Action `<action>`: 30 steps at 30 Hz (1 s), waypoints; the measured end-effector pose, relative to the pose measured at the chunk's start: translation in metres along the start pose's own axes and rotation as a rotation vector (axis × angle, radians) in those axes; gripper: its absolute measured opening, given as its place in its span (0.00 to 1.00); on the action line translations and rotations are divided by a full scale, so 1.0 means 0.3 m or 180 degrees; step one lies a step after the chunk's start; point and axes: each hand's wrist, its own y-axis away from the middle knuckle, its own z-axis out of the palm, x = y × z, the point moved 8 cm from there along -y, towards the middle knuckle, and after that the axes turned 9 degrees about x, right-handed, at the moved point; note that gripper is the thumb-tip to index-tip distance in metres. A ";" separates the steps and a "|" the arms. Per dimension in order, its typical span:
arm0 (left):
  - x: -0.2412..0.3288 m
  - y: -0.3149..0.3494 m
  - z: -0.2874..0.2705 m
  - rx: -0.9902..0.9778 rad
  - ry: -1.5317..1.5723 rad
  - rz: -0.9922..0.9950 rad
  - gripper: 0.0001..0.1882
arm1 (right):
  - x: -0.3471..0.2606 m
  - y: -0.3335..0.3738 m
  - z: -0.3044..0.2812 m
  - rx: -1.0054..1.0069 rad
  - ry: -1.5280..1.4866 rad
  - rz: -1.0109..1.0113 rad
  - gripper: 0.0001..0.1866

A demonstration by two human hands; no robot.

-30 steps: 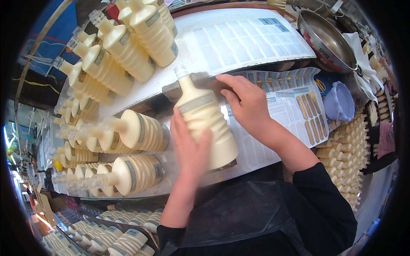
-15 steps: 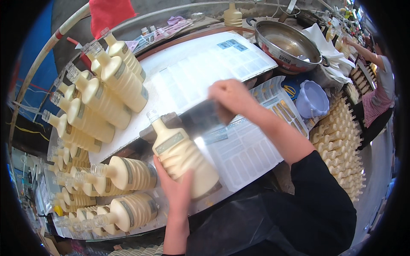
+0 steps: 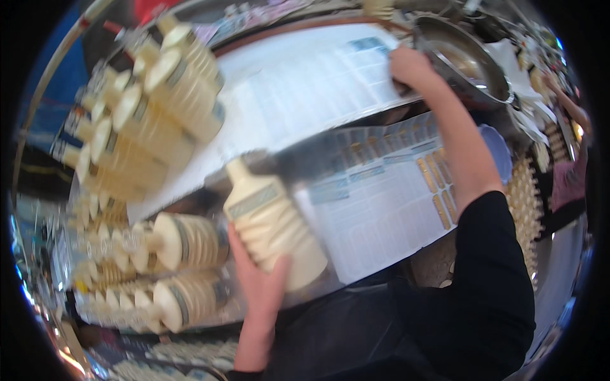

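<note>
A cream-coloured ribbed bottle [image 3: 273, 219] with a clear neck and a grey-green label band lies on its back in front of me, neck pointing away. My left hand [image 3: 259, 273] grips its lower left side, thumb and fingers apart around it. Stretched far to the right, my right hand [image 3: 410, 66] is closed at the far end of a white board [image 3: 254, 127], beside a blue label sheet [image 3: 368, 44]. What its fingers hold, if anything, is hidden by blur. Right of the bottle lies a translucent label sheet [image 3: 375, 235] with gold strips along one side.
Several cream bottles [image 3: 171, 89] lean stacked at the left, with further rows of bottles [image 3: 187, 241] lying below them. A wide metal pan [image 3: 470, 57] stands at the far right, near a lilac bucket [image 3: 499, 149]. Many bottles [image 3: 524, 216] and another person [image 3: 565, 181] are beyond.
My right hand has swept from above the label sheet to the far right end of the board. My left hand stays on the bottle. The whole view has shifted slightly and blurred.
</note>
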 end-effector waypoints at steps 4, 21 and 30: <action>-0.053 -0.006 -0.009 0.0009 -0.0117 0.0102 0.58 | -0.021 0.169 -0.057 0.0246 0.0251 -0.0727 0.15; -0.020 -0.006 0.010 -0.0007 0.0251 0.0056 0.54 | -0.081 0.202 -0.083 -0.0169 -0.0317 -0.0569 0.18; -0.009 0.008 0.008 0.0003 0.0116 0.0252 0.50 | -0.072 0.444 -0.199 0.0617 -0.0417 -0.0591 0.17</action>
